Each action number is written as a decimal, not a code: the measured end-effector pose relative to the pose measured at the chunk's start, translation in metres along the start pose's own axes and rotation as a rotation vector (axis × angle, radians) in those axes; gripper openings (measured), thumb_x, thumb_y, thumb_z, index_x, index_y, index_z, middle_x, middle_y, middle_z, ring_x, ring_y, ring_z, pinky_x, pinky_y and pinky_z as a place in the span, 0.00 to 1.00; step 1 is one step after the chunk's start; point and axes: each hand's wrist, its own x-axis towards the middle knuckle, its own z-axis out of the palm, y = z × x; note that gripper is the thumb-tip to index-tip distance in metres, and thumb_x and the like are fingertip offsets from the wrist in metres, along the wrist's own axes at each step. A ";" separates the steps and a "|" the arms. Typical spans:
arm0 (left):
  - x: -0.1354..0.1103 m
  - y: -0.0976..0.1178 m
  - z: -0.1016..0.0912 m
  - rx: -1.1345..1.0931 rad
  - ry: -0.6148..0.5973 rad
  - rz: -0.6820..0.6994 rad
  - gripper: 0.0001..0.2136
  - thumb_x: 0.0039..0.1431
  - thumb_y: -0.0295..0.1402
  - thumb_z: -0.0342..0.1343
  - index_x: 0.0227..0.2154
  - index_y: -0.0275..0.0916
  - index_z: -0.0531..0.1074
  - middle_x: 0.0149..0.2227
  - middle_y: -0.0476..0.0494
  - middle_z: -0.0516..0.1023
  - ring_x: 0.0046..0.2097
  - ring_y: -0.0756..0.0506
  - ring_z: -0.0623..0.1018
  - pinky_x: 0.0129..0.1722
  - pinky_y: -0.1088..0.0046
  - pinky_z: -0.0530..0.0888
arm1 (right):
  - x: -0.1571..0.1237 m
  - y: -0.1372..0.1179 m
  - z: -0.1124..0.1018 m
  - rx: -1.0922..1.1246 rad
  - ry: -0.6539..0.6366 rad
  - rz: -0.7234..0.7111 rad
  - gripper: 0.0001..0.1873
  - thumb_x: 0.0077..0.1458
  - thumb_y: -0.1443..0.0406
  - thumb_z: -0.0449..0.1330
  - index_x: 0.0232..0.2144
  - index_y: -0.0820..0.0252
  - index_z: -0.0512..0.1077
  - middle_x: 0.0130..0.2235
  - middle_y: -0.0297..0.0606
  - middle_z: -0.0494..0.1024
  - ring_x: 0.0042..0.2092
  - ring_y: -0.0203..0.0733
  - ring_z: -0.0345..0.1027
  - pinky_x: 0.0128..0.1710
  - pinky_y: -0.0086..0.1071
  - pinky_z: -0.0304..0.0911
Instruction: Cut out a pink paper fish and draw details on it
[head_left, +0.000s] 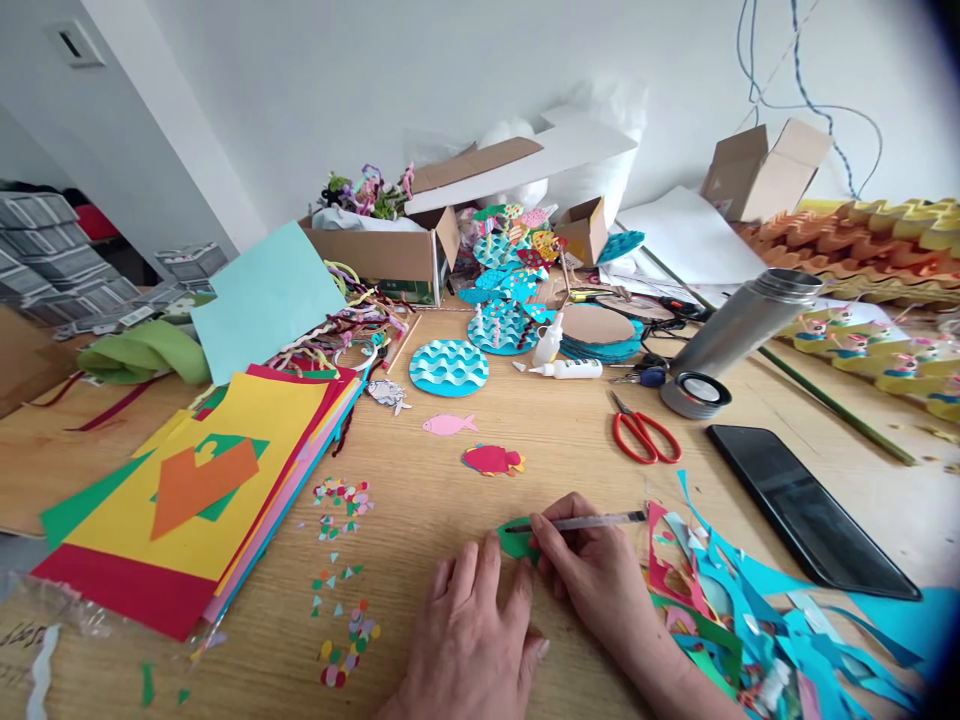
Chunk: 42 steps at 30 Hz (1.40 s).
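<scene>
My right hand point(589, 560) grips a slim pen point(600, 521), its tip on a green paper piece point(516, 541) lying on the table. My left hand point(476, 625) rests flat beside it, fingers stretched out, the fingertips at the paper's left edge. Part of the green piece is hidden under the fingers. Beyond the hands lie a red paper fish point(493, 460) with a yellow tail, a pink paper fish point(449, 425) and a grey patterned fish point(388, 394). Behind these is a round blue disc point(448, 368) with wavy strips.
Coloured paper sheets point(255, 420) are stacked at left, near small confetti dots point(349, 640). Paper scraps point(750, 610), a black phone point(814, 510), red-handled scissors point(645, 437) and a steel flask point(742, 320) are at right. Glue bottles point(574, 369) and a cardboard box point(375, 255) stand farther back.
</scene>
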 end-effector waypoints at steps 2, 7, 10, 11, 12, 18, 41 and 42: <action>0.000 0.000 0.000 0.004 -0.021 0.004 0.21 0.60 0.48 0.50 0.51 0.44 0.69 0.53 0.37 0.69 0.50 0.38 0.67 0.44 0.60 0.68 | -0.001 -0.001 0.000 0.001 0.015 0.000 0.20 0.53 0.48 0.58 0.25 0.58 0.64 0.16 0.29 0.68 0.14 0.30 0.56 0.13 0.23 0.51; 0.000 -0.001 -0.001 0.006 -0.040 0.018 0.21 0.61 0.48 0.49 0.52 0.44 0.68 0.54 0.36 0.68 0.51 0.37 0.67 0.44 0.60 0.68 | -0.002 -0.002 0.000 0.007 0.017 0.000 0.21 0.52 0.48 0.59 0.24 0.58 0.64 0.16 0.29 0.68 0.14 0.30 0.57 0.13 0.23 0.52; 0.000 -0.002 0.000 0.001 -0.029 0.016 0.21 0.61 0.48 0.49 0.52 0.44 0.69 0.54 0.36 0.69 0.50 0.38 0.67 0.44 0.60 0.68 | -0.001 0.000 0.000 0.001 0.009 -0.010 0.21 0.52 0.47 0.59 0.25 0.58 0.64 0.17 0.29 0.68 0.14 0.30 0.57 0.13 0.23 0.52; 0.000 -0.002 0.001 -0.001 -0.024 0.010 0.21 0.60 0.48 0.49 0.52 0.44 0.69 0.54 0.37 0.69 0.50 0.38 0.67 0.44 0.60 0.68 | 0.000 0.001 -0.001 -0.001 0.006 -0.011 0.21 0.52 0.47 0.58 0.25 0.58 0.64 0.17 0.29 0.68 0.14 0.30 0.57 0.13 0.23 0.51; 0.000 -0.002 0.002 -0.002 -0.020 0.005 0.21 0.60 0.48 0.49 0.51 0.44 0.69 0.53 0.37 0.69 0.50 0.38 0.68 0.43 0.60 0.68 | 0.000 0.002 0.000 -0.002 0.003 -0.010 0.21 0.52 0.47 0.58 0.25 0.58 0.64 0.17 0.29 0.68 0.14 0.30 0.57 0.13 0.23 0.51; -0.001 0.000 0.002 0.010 -0.047 0.013 0.22 0.60 0.48 0.49 0.52 0.44 0.68 0.54 0.36 0.68 0.50 0.37 0.67 0.45 0.58 0.68 | 0.000 0.002 0.000 -0.003 0.004 -0.011 0.20 0.53 0.48 0.58 0.25 0.57 0.63 0.16 0.28 0.67 0.15 0.30 0.57 0.14 0.23 0.52; -0.002 0.000 0.001 0.005 -0.041 0.013 0.21 0.60 0.48 0.49 0.52 0.44 0.68 0.54 0.36 0.68 0.50 0.37 0.67 0.44 0.59 0.68 | 0.000 0.002 -0.001 -0.008 -0.007 -0.007 0.20 0.53 0.48 0.58 0.25 0.57 0.63 0.16 0.29 0.68 0.14 0.30 0.56 0.13 0.23 0.52; -0.002 0.001 0.001 0.004 -0.037 0.008 0.21 0.60 0.48 0.49 0.52 0.44 0.68 0.54 0.36 0.68 0.50 0.37 0.67 0.44 0.59 0.68 | 0.000 0.002 -0.001 -0.010 -0.006 -0.012 0.20 0.53 0.49 0.58 0.25 0.58 0.63 0.16 0.29 0.68 0.14 0.30 0.57 0.13 0.23 0.52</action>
